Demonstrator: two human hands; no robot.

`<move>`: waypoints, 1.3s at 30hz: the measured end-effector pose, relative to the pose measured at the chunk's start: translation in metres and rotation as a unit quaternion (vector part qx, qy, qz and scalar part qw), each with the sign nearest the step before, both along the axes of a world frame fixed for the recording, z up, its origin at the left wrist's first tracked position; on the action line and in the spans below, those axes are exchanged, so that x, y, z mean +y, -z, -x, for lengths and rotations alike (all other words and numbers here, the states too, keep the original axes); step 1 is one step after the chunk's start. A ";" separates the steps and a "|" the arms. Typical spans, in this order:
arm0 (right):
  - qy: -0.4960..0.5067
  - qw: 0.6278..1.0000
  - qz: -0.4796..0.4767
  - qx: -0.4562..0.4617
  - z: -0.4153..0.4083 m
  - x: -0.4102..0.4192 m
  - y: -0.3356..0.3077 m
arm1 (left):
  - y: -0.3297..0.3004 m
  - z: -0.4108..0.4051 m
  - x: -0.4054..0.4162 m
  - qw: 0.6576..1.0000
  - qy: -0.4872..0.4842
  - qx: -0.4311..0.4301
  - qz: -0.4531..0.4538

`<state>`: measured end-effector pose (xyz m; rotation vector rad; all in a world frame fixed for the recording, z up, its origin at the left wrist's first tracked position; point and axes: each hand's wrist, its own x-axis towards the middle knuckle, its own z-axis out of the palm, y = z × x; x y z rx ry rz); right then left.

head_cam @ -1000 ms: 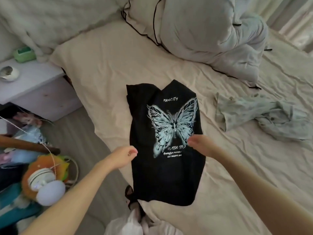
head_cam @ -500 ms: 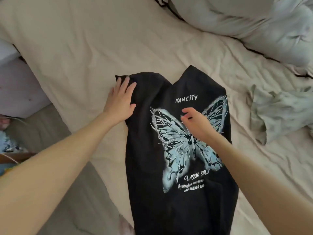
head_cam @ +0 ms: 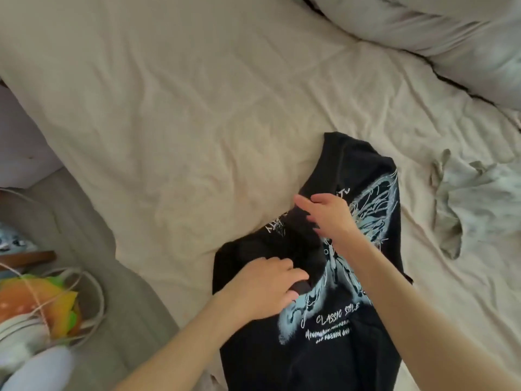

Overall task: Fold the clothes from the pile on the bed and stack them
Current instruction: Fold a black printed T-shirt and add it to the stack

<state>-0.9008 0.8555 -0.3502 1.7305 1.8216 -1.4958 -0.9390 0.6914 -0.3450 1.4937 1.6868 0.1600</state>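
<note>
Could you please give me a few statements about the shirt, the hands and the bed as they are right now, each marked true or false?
1. The black T-shirt lies on the beige bed sheet. True.
2. The shirt's print shows a skull. False: it shows a pale blue butterfly.
3. Both hands are on the shirt. True: the left hand and right hand both grip a folded-over black flap.
4. The crumpled grey-green garment lies on top of the black shirt. False: it lies apart on the sheet, on the shirt's right.
5. The shirt is spread fully flat. False: its upper left part is folded over the print.
</note>
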 end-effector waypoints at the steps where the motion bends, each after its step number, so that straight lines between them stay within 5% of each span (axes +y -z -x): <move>1: -0.034 0.999 -0.035 -0.017 -0.003 -0.002 0.003 | 0.002 0.000 -0.002 0.999 -0.022 -0.032 0.008; 7: -0.160 0.979 -0.119 -0.042 -0.013 -0.021 0.020 | 0.018 0.045 0.010 0.972 -0.222 0.006 -0.080; 9: -0.119 0.984 -0.130 -0.025 -0.020 -0.027 0.021 | 0.021 0.062 0.014 0.963 -0.255 0.018 -0.090; 13: -0.048 0.989 -0.085 0.114 -0.034 -0.034 -0.004 | 0.014 0.082 0.038 0.971 -0.146 0.029 -0.187; 18: -0.066 0.981 -0.036 0.181 -0.060 -0.030 -0.071 | -0.023 0.076 0.087 0.978 0.113 0.081 -0.153; 21: -0.071 0.973 -0.047 0.213 -0.074 -0.017 -0.123 | -0.060 0.066 0.095 0.975 0.097 0.059 -0.192; 26: -0.076 0.957 -0.145 0.238 -0.085 0.004 -0.212 | -0.157 0.050 0.081 0.978 -0.079 -0.135 -0.138; 34: -0.151 0.924 -0.270 0.224 -0.116 0.023 -0.353 | -0.322 0.043 0.057 0.982 -0.058 0.027 -0.177; 39: -0.128 0.891 -0.358 0.250 -0.138 0.018 -0.435 | -0.389 0.045 0.021 0.946 -0.141 0.164 -0.243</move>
